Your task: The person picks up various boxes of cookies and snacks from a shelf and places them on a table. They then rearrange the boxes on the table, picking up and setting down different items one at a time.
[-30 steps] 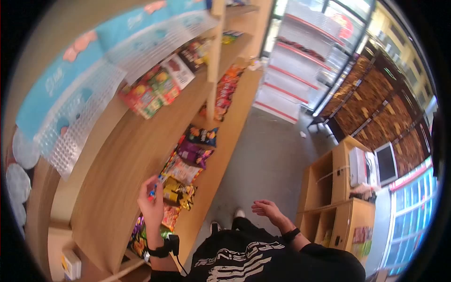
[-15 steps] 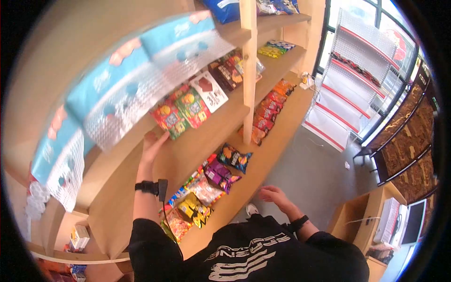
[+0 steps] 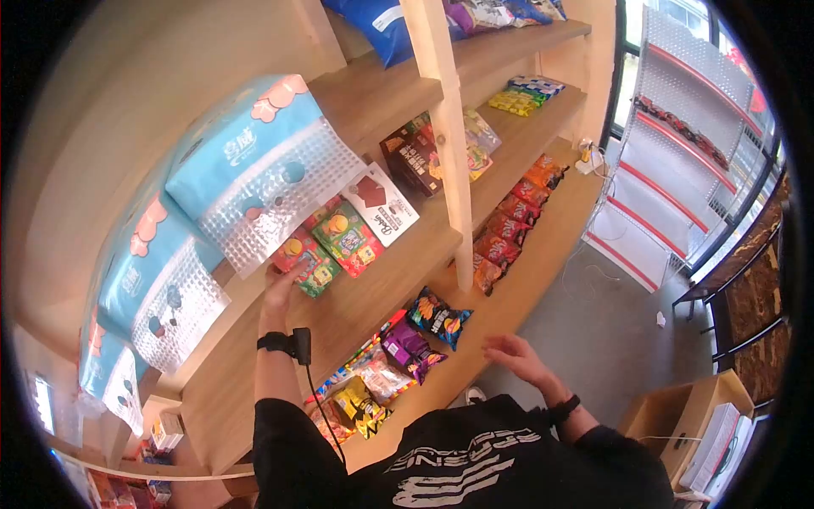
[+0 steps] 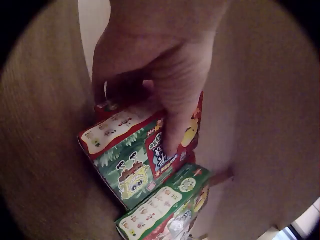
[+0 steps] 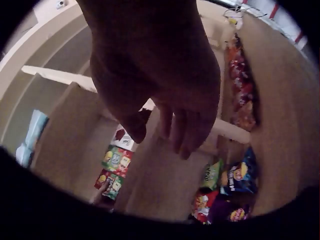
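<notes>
In the head view my left hand [image 3: 279,288] is at the near end of a row of snack boxes on the middle shelf, gripping the red and green box [image 3: 309,265]. The left wrist view shows the thumb of that hand [image 4: 155,75] laid along the face of the box [image 4: 131,170], its other fingers mostly hidden behind. A second green box [image 4: 167,205] stands against it. My right hand [image 3: 516,357] hangs in the air in front of the lower shelf, holding nothing, fingers loosely bent; the right wrist view shows the same hand [image 5: 160,95].
Blue and white wrapped packs [image 3: 254,161] overhang the boxes. A wooden post [image 3: 444,127] stands beyond the white box [image 3: 380,204]. Snack bags [image 3: 412,349] lie on the shelf below, with red packets [image 3: 500,237] farther along. A white rack [image 3: 653,187] stands at the right.
My left hand has moved up from above the lower snack bags to the box row and taken hold of the end box. The right hand stays free; the view has shifted toward the shelves.
</notes>
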Action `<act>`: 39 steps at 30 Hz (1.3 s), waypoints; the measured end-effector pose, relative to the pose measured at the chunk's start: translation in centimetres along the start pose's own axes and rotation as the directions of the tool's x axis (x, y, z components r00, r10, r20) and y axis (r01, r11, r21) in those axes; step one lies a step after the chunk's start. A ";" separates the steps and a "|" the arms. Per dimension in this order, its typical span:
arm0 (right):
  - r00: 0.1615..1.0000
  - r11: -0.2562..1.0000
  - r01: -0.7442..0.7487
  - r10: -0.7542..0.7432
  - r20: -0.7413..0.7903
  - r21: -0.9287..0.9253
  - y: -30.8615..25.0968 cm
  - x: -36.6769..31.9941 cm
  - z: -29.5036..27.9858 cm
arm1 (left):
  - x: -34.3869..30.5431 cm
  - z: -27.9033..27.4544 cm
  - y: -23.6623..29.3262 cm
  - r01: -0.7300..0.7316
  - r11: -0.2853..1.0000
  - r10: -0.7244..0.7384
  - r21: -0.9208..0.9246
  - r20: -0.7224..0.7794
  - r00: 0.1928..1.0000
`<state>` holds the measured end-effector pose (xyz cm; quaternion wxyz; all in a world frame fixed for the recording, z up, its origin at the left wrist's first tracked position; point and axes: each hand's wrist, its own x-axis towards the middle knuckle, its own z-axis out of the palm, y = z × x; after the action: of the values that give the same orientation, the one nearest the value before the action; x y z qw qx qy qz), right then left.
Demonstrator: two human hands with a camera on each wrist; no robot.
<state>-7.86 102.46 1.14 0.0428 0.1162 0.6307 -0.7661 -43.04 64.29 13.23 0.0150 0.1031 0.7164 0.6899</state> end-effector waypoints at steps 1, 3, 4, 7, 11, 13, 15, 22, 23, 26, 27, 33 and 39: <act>0.993 0.996 0.093 -0.092 0.078 -0.006 -1.2 1.1 0.5 | -0.4 -0.4 0.2 0.011 1.000 -0.011 0.008 -0.007 1.000; 0.976 0.994 0.110 -0.103 0.191 -0.024 -5.3 2.7 1.9 | -2.1 -0.9 2.1 -0.113 0.993 0.118 0.043 -0.134 0.984; 0.975 0.994 0.104 -0.097 0.199 -0.022 -6.9 3.5 2.5 | -3.7 -0.6 3.3 -0.166 0.985 0.157 -0.044 -0.156 0.975; 0.896 0.936 0.349 -0.319 0.308 -0.045 -10.8 6.1 5.6 | -9.6 2.1 6.1 -0.133 0.991 0.127 -0.029 -0.145 0.981; 0.738 0.739 0.646 -0.540 0.404 -0.193 -13.6 10.0 10.0 | -13.7 8.6 6.9 -0.154 0.988 0.154 -0.002 0.033 0.988; 0.678 0.621 0.727 -0.586 0.443 -0.292 -13.7 12.2 11.3 | -13.0 11.1 6.4 -0.173 0.984 0.174 -0.030 0.029 0.984; 0.677 0.583 0.736 -0.624 0.390 -0.344 -13.4 14.5 12.2 | -11.2 12.7 5.6 -0.242 0.970 0.240 0.033 0.053 0.969; 0.750 0.676 0.661 -0.601 0.277 -0.325 -12.4 18.7 12.2 | -9.0 13.5 2.9 -0.092 0.777 0.163 0.623 -0.059 0.985; 0.750 0.668 0.659 -0.616 0.241 -0.346 -11.7 19.2 12.3 | -8.3 13.0 1.7 -0.003 0.817 0.136 0.577 -0.188 0.973; 0.720 0.621 0.686 -0.654 0.232 -0.380 -11.9 19.1 12.7 | -3.9 9.8 0.9 0.038 0.986 0.001 0.161 -0.235 0.972; 0.699 0.592 0.705 -0.674 0.240 -0.391 -11.9 19.0 12.7 | -2.7 9.0 1.5 0.091 0.987 -0.121 -0.134 -0.232 0.965; 0.691 0.594 0.712 -0.687 0.224 -0.375 -11.3 19.1 12.7 | 5.2 5.4 -3.5 0.169 0.907 -0.189 -0.386 -0.015 0.982; 0.692 0.577 0.705 -0.687 0.222 -0.412 -11.3 18.9 12.4 | 5.4 6.8 -2.6 0.189 0.813 -0.193 -0.551 0.052 0.980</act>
<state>-30.14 94.10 9.74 -0.2226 -0.1687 0.7889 -0.5474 -47.52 71.83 11.02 0.1109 0.0196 0.4929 0.8627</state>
